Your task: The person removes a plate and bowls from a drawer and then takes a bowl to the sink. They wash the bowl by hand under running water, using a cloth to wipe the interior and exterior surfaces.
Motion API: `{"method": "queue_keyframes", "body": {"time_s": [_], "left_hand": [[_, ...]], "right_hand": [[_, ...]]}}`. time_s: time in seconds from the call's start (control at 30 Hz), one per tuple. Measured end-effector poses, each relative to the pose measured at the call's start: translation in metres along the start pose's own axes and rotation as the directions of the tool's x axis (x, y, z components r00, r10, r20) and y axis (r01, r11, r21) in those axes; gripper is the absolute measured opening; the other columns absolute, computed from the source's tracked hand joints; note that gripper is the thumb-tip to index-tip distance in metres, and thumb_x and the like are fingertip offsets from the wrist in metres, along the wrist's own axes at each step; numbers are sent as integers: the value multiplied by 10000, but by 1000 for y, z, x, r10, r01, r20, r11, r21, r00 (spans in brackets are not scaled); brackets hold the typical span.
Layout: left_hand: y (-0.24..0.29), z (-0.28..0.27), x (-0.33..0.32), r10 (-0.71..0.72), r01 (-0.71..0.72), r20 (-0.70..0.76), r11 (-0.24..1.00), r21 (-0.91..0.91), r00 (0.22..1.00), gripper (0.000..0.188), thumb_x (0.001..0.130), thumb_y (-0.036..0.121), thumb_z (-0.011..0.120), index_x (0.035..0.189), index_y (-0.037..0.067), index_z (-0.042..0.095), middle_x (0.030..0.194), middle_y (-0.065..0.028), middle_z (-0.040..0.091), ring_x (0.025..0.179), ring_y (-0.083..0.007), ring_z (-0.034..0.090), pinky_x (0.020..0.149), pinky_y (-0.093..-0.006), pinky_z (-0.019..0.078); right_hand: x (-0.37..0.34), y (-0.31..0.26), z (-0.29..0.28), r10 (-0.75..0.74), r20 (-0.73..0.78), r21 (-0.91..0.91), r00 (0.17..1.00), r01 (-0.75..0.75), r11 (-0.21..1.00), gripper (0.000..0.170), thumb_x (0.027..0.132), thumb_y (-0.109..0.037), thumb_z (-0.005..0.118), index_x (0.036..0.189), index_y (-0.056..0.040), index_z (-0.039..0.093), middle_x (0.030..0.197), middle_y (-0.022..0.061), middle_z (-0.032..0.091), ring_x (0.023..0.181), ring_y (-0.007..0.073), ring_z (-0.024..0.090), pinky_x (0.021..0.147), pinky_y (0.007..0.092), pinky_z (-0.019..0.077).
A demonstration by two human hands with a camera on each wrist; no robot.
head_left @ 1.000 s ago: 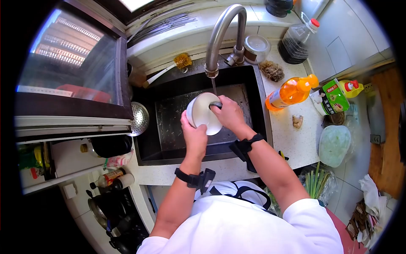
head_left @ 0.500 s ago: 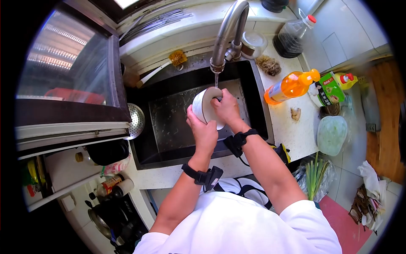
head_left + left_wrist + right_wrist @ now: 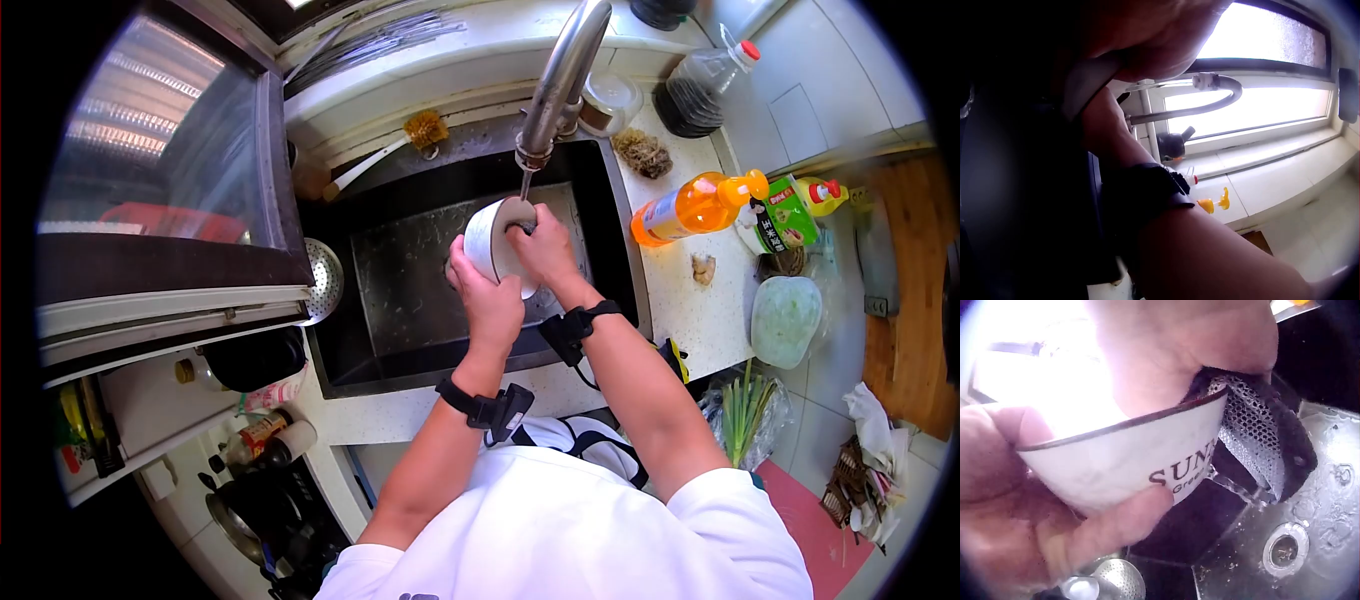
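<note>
A white bowl with a dark rim (image 3: 484, 240) is held tilted over the sink (image 3: 400, 290), below the faucet (image 3: 545, 110). My left hand (image 3: 492, 305) grips its side, thumb at the rim and fingers around the outside. In the right wrist view the bowl (image 3: 1129, 456) shows dark lettering, with the left hand (image 3: 1054, 525) around it. My right hand (image 3: 548, 255) reaches over the opposite rim. In the right wrist view the right hand (image 3: 1191, 344) holds a dark mesh cloth (image 3: 1254, 425), bent over the rim. Water runs from the faucet beside it.
An orange bottle (image 3: 690, 208), a brown fibrous clump (image 3: 642, 153) and a small tan lump (image 3: 703, 268) stand or lie on the counter right of the sink. A yellow-headed brush (image 3: 425, 128) lies behind the sink; a perforated ladle (image 3: 322, 282) is at its left edge.
Both hands and the bowl have shifted slightly right in the head view. The bowl has turned from showing its inside to showing more of its outer side.
</note>
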State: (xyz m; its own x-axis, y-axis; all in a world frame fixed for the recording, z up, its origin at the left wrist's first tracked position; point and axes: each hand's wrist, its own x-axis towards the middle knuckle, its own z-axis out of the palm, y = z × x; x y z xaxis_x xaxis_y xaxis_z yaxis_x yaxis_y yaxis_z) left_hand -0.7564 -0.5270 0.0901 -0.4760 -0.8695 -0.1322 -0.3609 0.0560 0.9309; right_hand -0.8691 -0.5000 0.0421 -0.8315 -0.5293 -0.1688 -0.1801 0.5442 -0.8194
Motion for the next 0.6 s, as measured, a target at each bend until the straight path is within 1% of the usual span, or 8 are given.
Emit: {"method": "queue_keyframes", "body": {"time_s": [0.07, 0.1, 0.17, 0.27, 0.4, 0.47, 0.5, 0.6], "left_hand": [[2, 2, 0, 4, -3, -28, 1000, 23, 1000, 763, 685, -18, 515, 1390, 28, 228, 1307, -234, 307, 1222, -382, 345, 1055, -423, 298], [4, 4, 2, 11, -10, -40, 999, 34, 999, 758, 683, -10, 518, 1390, 39, 249, 1303, -218, 323, 1217, -365, 360, 1052, -411, 306], [7, 3, 3, -17, 18, -34, 1000, 11, 999, 760, 681, -7, 523, 1390, 39, 252, 1303, -215, 326, 1218, -361, 363, 1051, -410, 309], [11, 3, 5, -13, 13, -34, 1000, 9, 999, 761, 675, -3, 527, 1387, 39, 261, 1299, -209, 334, 1213, -352, 372, 1045, -408, 320], [7, 1, 10, -17, 17, -30, 1000, -3, 999, 758, 664, -13, 520, 1379, 38, 274, 1278, -192, 357, 1196, -328, 393, 1031, -395, 342], [5, -1, 12, -39, 39, 8, 999, -34, 999, 755, 675, -11, 521, 1378, 14, 244, 1254, -229, 362, 1200, -363, 354, 1055, -408, 292], [3, -2, 13, -49, 51, 30, 998, -49, 998, 755, 681, -9, 521, 1377, 2, 229, 1242, -248, 365, 1202, -380, 334, 1066, -414, 266], [-14, -4, 17, -60, 74, 98, 985, -156, 993, 752, 678, -3, 521, 1376, 11, 243, 1258, -228, 368, 1201, -374, 338, 1067, -412, 266]], "right_hand": [[1, -5, -3, -22, -29, 17, 999, 22, 1000, 307, 777, -256, 621, 950, -10, 555, 882, 233, 646, 850, 423, 618, 728, 463, 492], [3, -5, -3, -25, -21, -1, 999, 25, 1000, 314, 781, -271, 620, 949, -17, 545, 898, 235, 644, 862, 428, 611, 740, 475, 486], [4, -4, -4, -23, -2, -37, 1000, 23, 999, 328, 789, -302, 617, 947, -30, 525, 930, 239, 638, 885, 440, 597, 764, 498, 476], [6, 0, -2, -31, 8, -25, 999, 31, 999, 343, 788, -304, 622, 958, -28, 509, 922, 234, 639, 881, 443, 593, 765, 490, 476], [13, 12, -1, -87, 40, 18, 995, 86, 996, 343, 806, -307, 620, 977, -30, 509, 926, 232, 641, 882, 443, 595, 757, 483, 480], [12, 8, -6, -121, 83, 29, 989, 119, 992, 346, 813, -313, 627, 986, -35, 517, 927, 232, 643, 883, 439, 600, 757, 486, 479], [12, 6, -9, -94, 109, -41, 990, 99, 994, 365, 813, -330, 636, 999, -37, 523, 927, 232, 644, 882, 432, 605, 761, 488, 480], [10, -16, -25, -13, 171, -230, 985, 52, 972, 436, 809, -388, 657, 1048, -45, 535, 931, 231, 651, 887, 407, 623, 776, 488, 484]]}}
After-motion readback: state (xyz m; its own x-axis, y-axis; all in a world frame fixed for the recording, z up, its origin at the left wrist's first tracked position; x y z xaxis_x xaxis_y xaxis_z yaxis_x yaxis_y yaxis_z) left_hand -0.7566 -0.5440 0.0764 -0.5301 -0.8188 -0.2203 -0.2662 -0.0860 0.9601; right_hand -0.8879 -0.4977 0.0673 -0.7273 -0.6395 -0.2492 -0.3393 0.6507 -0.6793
